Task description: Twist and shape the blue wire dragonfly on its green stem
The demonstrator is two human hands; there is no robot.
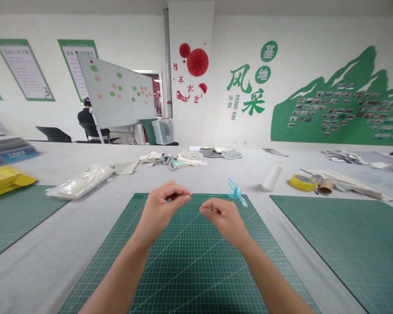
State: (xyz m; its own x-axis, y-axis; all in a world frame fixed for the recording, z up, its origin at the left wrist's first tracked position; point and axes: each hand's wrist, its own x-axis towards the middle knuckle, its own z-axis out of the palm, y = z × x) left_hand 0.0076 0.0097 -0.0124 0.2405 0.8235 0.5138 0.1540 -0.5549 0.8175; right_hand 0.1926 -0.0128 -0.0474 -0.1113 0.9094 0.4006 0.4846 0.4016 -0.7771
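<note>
Over a green cutting mat with a white grid, my left hand is raised with thumb and forefinger pinched together. My right hand makes a similar pinch a short way to its right and slightly lower. Whatever sits between the fingertips of either hand is too small to make out. The two hands are apart from each other. Beyond my right hand, at the far right corner of the mat, lies a small light-blue translucent thing with thin strips sticking out like a bow.
Two more cutting mats flank mine. Left are a yellow box and a plastic bag. Fabric scraps lie behind. Right are a white cylinder, yellow tape roll and cardboard tube. A person sits far back.
</note>
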